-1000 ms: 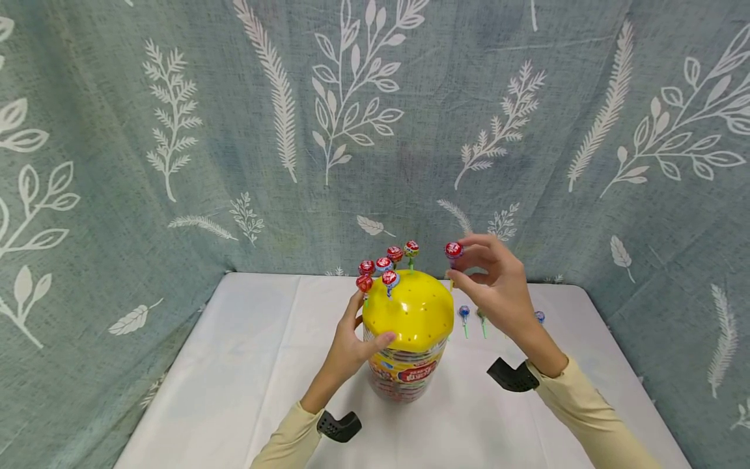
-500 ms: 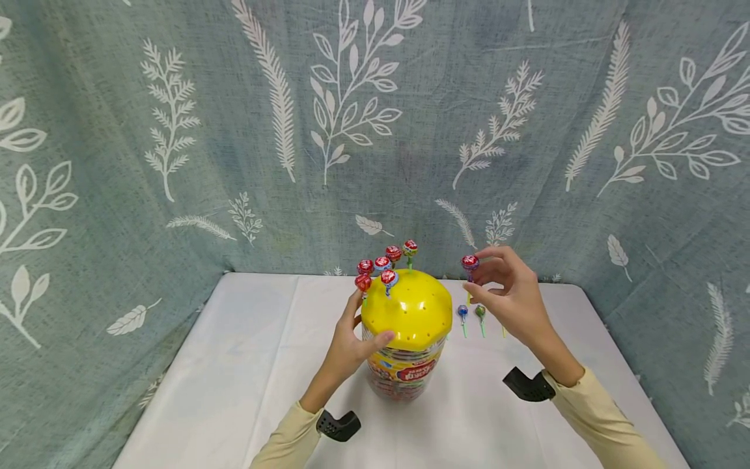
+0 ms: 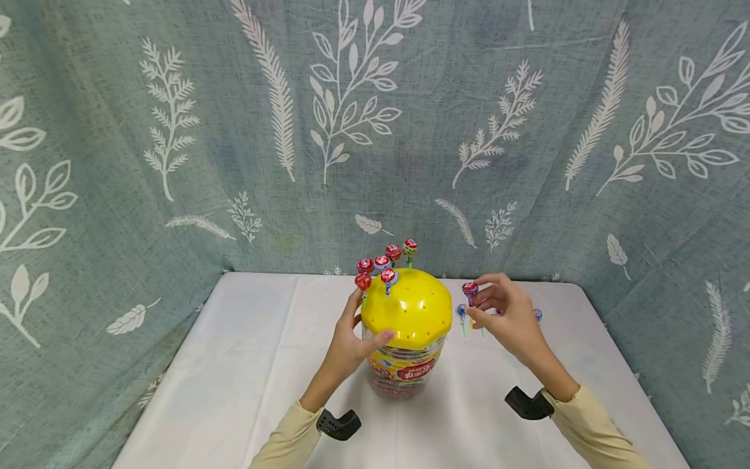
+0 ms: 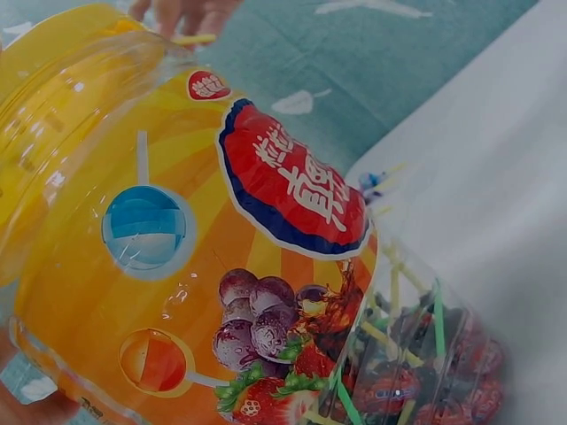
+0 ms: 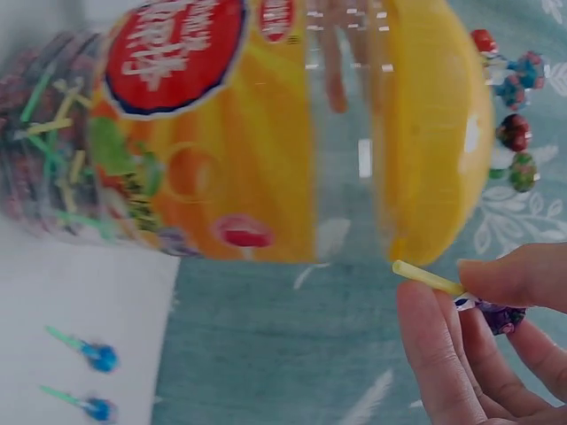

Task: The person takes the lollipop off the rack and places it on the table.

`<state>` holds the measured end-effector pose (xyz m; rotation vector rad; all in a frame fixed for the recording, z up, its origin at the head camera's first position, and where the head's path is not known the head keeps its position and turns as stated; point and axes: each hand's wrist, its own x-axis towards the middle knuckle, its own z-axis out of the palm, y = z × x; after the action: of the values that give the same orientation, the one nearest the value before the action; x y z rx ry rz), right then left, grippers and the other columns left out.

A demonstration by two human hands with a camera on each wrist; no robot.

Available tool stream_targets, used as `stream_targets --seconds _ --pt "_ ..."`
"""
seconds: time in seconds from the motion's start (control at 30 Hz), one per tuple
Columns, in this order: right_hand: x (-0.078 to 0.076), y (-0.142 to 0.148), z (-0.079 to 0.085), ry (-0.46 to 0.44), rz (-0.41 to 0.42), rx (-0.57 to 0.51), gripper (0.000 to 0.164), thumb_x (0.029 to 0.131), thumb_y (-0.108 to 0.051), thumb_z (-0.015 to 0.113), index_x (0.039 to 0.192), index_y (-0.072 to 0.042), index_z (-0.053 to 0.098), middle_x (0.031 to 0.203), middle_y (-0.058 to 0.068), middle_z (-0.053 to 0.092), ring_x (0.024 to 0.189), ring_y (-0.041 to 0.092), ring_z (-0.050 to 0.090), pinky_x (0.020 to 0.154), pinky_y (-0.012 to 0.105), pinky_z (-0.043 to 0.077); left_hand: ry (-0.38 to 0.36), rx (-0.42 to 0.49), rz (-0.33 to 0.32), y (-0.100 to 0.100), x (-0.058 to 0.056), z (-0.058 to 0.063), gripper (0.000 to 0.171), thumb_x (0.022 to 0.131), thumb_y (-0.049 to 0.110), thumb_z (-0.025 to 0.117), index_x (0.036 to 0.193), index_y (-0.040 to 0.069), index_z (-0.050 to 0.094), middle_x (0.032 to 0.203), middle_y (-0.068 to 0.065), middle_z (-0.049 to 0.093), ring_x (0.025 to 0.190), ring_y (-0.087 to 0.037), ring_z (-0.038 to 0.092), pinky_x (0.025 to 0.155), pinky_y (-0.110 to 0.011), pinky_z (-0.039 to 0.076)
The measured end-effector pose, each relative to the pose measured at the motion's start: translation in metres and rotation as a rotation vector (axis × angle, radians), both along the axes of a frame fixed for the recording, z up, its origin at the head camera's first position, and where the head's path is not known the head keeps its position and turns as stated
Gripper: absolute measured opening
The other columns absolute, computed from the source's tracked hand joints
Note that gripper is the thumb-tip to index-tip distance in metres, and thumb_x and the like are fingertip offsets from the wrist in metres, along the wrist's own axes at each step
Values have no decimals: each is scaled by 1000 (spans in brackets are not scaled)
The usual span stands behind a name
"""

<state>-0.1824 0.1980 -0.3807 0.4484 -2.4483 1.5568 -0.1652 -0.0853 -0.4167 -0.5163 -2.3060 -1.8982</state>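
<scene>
Yellow plastic, glossy: a domed, scalloped lid [image 3: 407,309] pricked with small holes caps a clear candy jar [image 3: 404,374], centre of the head view and a little below. Six wrapped lollipops [image 3: 389,277] stand heads-up in the lid's upper left part.

Left hand [image 3: 351,345]: curved about the lid's left side, thumb over the near edge, fingers reaching round the flank and partly hidden. Right hand [image 3: 510,319], right of centre: thumb and fingertips nearly closed in a pinch on a purple-and-red lollipop [image 3: 470,288], head up, yellow stick pointing down, apart from the lid. Two blue lollipops [image 5: 99,356] with green sticks lie on the white tablecloth [image 3: 234,378], lower left in the right wrist view. More lie behind the right hand; half hidden, their number is uncertain.

Risks, as judged: the holes look small, so a slanted stick could skid off the glossy dome or bend. A slack pinch could let the lollipop twist. A hard downward push could tip the jar should the left hand ease off; a sleeve or knuckle brushing the six could knock one askew.
</scene>
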Motion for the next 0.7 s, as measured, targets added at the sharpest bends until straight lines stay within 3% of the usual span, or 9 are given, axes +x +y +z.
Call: stream_targets --seconds 0.7 --pt "-2 -4 -65 -307 -97 -91 47 75 3 75 116 -5 52 87 17 60 71 26 66 56 34 57 11 -3 3 1 0 -1 87 81 31 70 149 8 21 152 -14 26 137 -34 23 105 -57 28"
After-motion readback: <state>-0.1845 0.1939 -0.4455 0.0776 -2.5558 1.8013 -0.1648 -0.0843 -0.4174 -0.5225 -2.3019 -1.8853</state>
